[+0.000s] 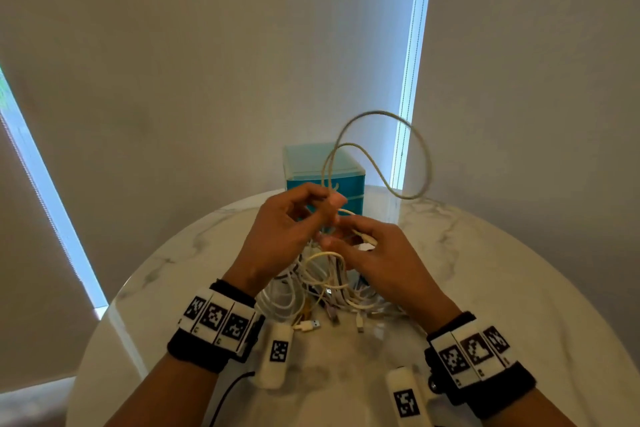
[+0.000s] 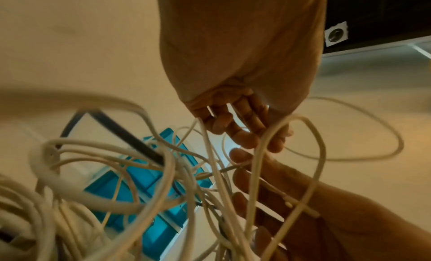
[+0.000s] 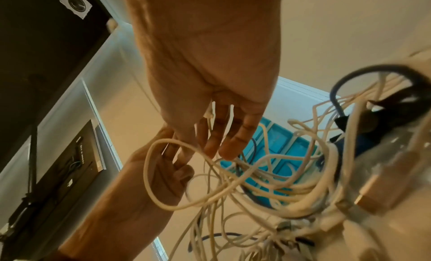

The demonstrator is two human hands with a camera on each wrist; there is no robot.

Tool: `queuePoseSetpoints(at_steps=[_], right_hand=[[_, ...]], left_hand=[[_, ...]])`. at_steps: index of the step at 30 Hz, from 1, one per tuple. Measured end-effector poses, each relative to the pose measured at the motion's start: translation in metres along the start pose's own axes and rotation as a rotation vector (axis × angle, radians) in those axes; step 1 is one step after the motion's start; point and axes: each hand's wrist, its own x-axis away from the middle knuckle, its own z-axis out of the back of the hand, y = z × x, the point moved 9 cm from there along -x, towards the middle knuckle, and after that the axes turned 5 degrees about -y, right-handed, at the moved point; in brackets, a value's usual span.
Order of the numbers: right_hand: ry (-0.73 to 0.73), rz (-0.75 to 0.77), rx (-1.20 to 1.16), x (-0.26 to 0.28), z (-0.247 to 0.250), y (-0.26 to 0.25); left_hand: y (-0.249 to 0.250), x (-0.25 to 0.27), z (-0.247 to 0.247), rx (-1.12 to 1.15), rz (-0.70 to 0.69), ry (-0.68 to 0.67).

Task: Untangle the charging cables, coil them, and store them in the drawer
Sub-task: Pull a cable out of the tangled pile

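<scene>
Round marble table (image 1: 485,270) out front, teal drawer box (image 1: 323,170) upright at its far edge, white cable tangle (image 1: 322,291) heaped between the wrists, partly lifted off the top. Left hand (image 1: 287,225) raised above the heap, fingertips pinching a cable (image 1: 381,149) looping high over the box. Right hand (image 1: 374,250) just beside, fingers curled round a white plug end.

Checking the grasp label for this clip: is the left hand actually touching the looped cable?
Touching. In the head view the left hand pinches the grey looped cable between thumb and fingertips, and the loop rises from that pinch in front of the teal drawer unit.
</scene>
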Motion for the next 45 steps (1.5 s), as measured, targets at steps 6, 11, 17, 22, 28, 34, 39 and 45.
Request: queuePoseSetpoints(at_steps=[6,11,17,22,28,34,39,45], right_hand=[[0.156,-0.014,0.007,0.003,0.016,0.005],[0.294,-0.015,-0.136,0.006,0.033,0.001],[0.339,0.066,-0.719,0.001,0.055,-0.014],[0.235,0.019,-1.037,-0.002,0.044,-0.014],[0.042,-0.179,-0.628,0.0,0.001,0.001],[-0.182,-0.246,-0.041,0.005,-0.032,0.026],[0.026,-0.161,-0.097,0.001,-0.008,0.016],[0.081,-0.078,-0.088,0.001,-0.002,0.005]], left_hand=[[-0.016,-0.004,0.004,-0.071,0.033,-0.074],[-0.059,0.0,0.006,-0.339,0.196,-0.287],[-0.066,-0.001,0.013,-0.429,0.189,-0.268],[-0.045,-0.001,0.011,-0.397,0.064,-0.173],[-0.036,-0.004,0.012,-0.354,0.015,-0.025],[-0.036,-0.003,0.042,-0.074,0.067,0.232],[-0.017,-0.003,0.03,-0.007,0.06,0.12],[-0.001,-0.001,-0.001,-0.089,-0.032,-0.06]])
